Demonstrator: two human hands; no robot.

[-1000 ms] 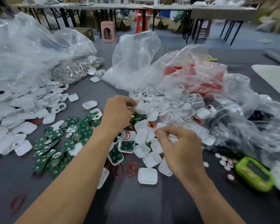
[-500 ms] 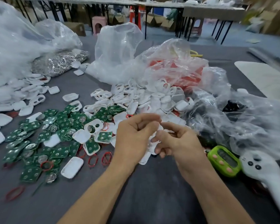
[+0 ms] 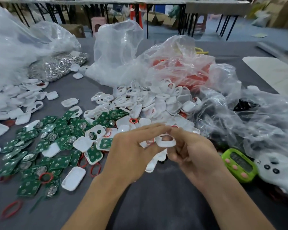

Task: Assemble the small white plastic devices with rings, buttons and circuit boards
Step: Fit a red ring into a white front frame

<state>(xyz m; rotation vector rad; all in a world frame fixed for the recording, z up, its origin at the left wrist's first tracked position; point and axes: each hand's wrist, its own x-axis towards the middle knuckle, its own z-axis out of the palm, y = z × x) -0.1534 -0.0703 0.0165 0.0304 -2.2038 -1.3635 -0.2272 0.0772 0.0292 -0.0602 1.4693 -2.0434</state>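
Fingers (image 3: 150, 130) of left hand (image 3: 131, 156) and right hand (image 3: 194, 155) pinch one white shell (image 3: 166, 143); circuit boards (image 3: 60, 130) lie left, green timer (image 3: 239, 165) right.

a green timer (image 3: 240, 165) with pink buttons lies on the grey tabletop (image 3: 156, 205), just beside a white controller (image 3: 276, 173); a pink stool (image 3: 98, 22) stands on the floor beyond.
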